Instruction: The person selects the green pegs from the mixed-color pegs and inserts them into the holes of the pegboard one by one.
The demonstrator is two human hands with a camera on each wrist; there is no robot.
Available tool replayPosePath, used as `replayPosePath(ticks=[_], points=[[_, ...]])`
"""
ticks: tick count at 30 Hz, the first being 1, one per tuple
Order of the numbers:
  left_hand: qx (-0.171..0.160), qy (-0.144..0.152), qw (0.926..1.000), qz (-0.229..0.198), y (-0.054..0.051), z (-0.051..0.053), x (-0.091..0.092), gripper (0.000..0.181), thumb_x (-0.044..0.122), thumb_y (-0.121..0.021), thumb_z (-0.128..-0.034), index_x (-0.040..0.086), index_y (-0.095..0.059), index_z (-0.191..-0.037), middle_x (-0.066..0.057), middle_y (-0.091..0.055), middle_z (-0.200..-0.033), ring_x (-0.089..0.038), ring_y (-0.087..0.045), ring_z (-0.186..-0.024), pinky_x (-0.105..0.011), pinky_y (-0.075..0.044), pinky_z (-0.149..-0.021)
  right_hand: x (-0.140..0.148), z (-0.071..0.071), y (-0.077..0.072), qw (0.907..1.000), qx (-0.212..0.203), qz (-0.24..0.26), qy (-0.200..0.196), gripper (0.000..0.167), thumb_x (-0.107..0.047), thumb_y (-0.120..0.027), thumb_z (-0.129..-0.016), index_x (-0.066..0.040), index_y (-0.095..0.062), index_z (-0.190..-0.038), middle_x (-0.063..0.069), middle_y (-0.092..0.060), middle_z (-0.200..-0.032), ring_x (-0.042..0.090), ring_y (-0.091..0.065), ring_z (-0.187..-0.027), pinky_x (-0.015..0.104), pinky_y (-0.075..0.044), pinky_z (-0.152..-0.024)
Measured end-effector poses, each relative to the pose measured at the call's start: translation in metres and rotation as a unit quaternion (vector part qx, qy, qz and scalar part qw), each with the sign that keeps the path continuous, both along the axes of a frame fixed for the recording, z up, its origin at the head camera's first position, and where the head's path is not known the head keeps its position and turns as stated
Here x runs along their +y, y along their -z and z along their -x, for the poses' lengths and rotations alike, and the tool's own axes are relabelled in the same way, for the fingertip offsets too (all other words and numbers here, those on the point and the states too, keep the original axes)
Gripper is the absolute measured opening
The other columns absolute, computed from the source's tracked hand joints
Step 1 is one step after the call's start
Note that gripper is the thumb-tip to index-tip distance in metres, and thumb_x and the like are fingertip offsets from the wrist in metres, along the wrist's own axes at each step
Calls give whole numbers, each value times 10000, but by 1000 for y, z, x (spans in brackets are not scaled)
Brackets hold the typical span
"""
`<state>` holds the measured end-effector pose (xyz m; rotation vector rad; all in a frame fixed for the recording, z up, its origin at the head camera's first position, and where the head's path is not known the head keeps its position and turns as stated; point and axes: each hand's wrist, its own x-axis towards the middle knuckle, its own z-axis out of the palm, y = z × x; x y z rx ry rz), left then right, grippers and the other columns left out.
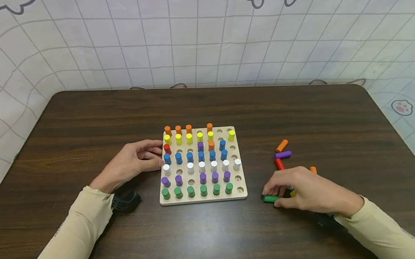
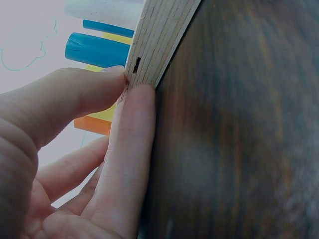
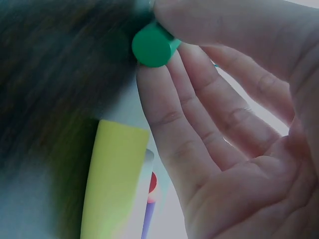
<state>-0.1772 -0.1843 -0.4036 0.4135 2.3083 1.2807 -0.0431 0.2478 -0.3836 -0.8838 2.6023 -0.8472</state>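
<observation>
A pale wooden pegboard (image 1: 216, 197) stands on the table with rows of green, purple, white, blue, yellow and orange pegs upright in its holes, plus one red peg (image 1: 167, 149). At its left side my left hand (image 1: 129, 165) rests. The left wrist view shows thumb and index fingertips touching the board's side edge (image 2: 164, 35), the fingers fairly straight. Right of the board, my right hand (image 1: 304, 191) pinches a green peg (image 1: 270, 198) between thumb and index finger; its round end (image 3: 152, 46) faces the right wrist camera.
Loose pegs lie around the right hand: an orange peg (image 1: 282, 145), a purple peg (image 1: 283, 154), a red peg (image 1: 279, 164) and another orange peg (image 1: 313, 170). A yellow peg (image 3: 112, 174) is partly hidden under that hand. A patterned cloth (image 1: 194, 30) hangs behind the dark table (image 1: 110, 111).
</observation>
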Motion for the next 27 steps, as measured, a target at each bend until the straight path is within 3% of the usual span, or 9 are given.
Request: replayPosePath(ticks=[7,18,27], points=[[11,-25,10000,61,0,1,-1,648,292,-785,-922,130,-516,-1489,-102,-638,-1331,-240,-643,-1140,-174,-542,-906,-3,0,-1,9992,375,16,-142,302,-76,-814,-870,-189,-787,-1149,-130,-739,-1054,-37,-624,-873,205,-556,-729],[77,-19,10000,40,0,0,0,644,277,-779,-927,114,-514,-1491,-110,-634,-1331,-241,-639,-1137,-178,-545,-901,-8,1,-3,9986,51,424,301,311,-52,-798,-871,-210,-751,-1134,-97,-743,-1039,-28,-677,-849,245,-605,-761],[61,37,10000,-58,3,2,0,652,276,-781,-926,125,-509,-1499,-94,-641,-1338,-232,-646,-1144,-218,-528,-934,-12,6,-1,9933,-120,971,620,334,-29,-799,-868,-230,-719,-1122,-65,-745,-1063,89,-742,-882,251,-621,-811]])
